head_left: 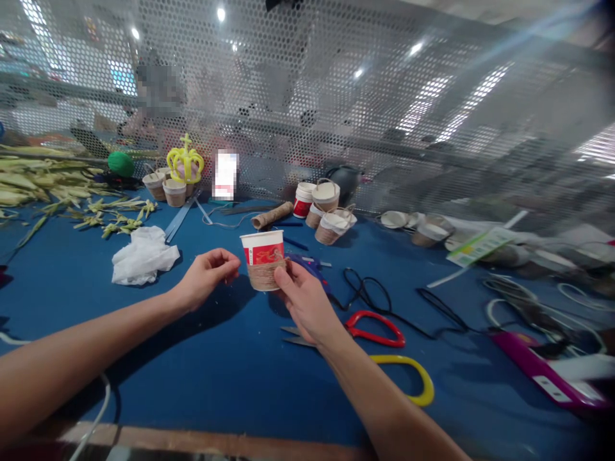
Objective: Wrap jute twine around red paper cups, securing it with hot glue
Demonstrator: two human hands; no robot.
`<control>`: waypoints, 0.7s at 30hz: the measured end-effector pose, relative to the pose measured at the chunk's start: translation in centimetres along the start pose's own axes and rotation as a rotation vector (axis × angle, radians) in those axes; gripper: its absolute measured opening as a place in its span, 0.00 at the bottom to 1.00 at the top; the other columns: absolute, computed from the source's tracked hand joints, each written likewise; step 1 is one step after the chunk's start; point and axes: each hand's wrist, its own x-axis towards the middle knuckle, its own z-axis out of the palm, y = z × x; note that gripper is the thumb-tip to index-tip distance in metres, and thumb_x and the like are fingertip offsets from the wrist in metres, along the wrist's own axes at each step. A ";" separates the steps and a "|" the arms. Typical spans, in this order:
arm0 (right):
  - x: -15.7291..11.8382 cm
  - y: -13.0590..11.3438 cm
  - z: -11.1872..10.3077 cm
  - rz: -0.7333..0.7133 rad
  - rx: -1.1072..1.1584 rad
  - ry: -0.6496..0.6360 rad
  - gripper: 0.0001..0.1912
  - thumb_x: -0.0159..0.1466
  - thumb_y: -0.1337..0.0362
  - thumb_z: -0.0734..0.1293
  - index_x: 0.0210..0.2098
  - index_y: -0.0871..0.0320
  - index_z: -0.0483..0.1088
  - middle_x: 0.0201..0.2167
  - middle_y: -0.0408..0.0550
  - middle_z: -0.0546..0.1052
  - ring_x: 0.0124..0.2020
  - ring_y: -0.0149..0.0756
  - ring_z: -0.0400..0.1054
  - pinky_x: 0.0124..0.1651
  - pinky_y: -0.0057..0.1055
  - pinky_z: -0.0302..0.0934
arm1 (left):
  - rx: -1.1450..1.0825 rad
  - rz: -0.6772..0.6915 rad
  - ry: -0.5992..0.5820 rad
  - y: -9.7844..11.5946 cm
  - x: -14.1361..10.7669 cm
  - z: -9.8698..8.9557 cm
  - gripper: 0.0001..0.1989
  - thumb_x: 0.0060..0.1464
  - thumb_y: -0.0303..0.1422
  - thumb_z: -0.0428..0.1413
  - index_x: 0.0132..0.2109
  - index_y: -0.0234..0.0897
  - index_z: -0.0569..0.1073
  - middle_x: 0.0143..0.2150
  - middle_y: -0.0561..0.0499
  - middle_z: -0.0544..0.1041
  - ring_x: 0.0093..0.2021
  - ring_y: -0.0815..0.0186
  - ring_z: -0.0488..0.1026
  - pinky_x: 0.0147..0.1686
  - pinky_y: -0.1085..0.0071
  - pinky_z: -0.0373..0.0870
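while the right hand (305, 294) pinches the paper cup (262, 248) over the blue table (230, 384), too hard a squeeze could dent its wall or slip the twine wrapping (262, 278). the left hand (210, 274) curls loosely beside it; i cannot tell whether it pinches anything. 1 red scissors handle (382, 340) lies near; a perforated screen (298, 96) stands behind.

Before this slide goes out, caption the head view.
The right hand holds a paper cup partly wrapped in twine, the left hand close beside it.
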 end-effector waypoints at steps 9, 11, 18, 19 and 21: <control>-0.3 -0.3 0.8 0.042 0.137 0.015 0.15 0.54 0.56 0.66 0.37 0.57 0.70 0.40 0.49 0.74 0.41 0.39 0.66 0.42 0.38 0.60 | 0.035 -0.054 -0.055 -0.2 -0.2 0.2 0.19 0.51 0.43 0.50 0.20 0.33 0.64 0.19 0.53 0.68 0.20 0.73 0.62 0.24 0.75 0.57; -0.3 -0.2 0.8 0.048 0.144 0.014 0.16 0.53 0.56 0.66 0.38 0.58 0.69 0.40 0.49 0.74 0.42 0.40 0.66 0.42 0.38 0.60 | 0.033 -0.016 -0.051 -0.2 -0.2 0.3 0.16 0.48 0.41 0.53 0.21 0.33 0.64 0.19 0.54 0.68 0.21 0.74 0.62 0.25 0.75 0.58; -0.3 -0.1 1.0 0.043 0.159 0.031 0.16 0.54 0.56 0.66 0.39 0.57 0.69 0.41 0.49 0.74 0.43 0.40 0.65 0.43 0.37 0.60 | -0.001 -0.077 0.011 0.0 -0.2 0.3 0.13 0.42 0.37 0.59 0.26 0.34 0.64 0.18 0.58 0.68 0.18 0.76 0.62 0.21 0.78 0.57; -0.3 -0.1 1.0 0.038 0.163 0.029 0.16 0.54 0.56 0.66 0.40 0.57 0.69 0.41 0.50 0.73 0.43 0.39 0.65 0.43 0.37 0.59 | 0.001 -0.101 0.003 0.0 -0.2 0.3 0.14 0.42 0.38 0.59 0.26 0.33 0.64 0.17 0.57 0.68 0.18 0.76 0.62 0.21 0.78 0.58; -0.3 0.0 1.0 0.023 0.169 0.019 0.16 0.55 0.56 0.65 0.40 0.57 0.69 0.41 0.50 0.73 0.44 0.39 0.65 0.44 0.37 0.59 | -0.018 -0.146 -0.025 0.0 -0.3 0.3 0.16 0.45 0.43 0.55 0.26 0.32 0.66 0.19 0.54 0.70 0.18 0.74 0.64 0.23 0.76 0.61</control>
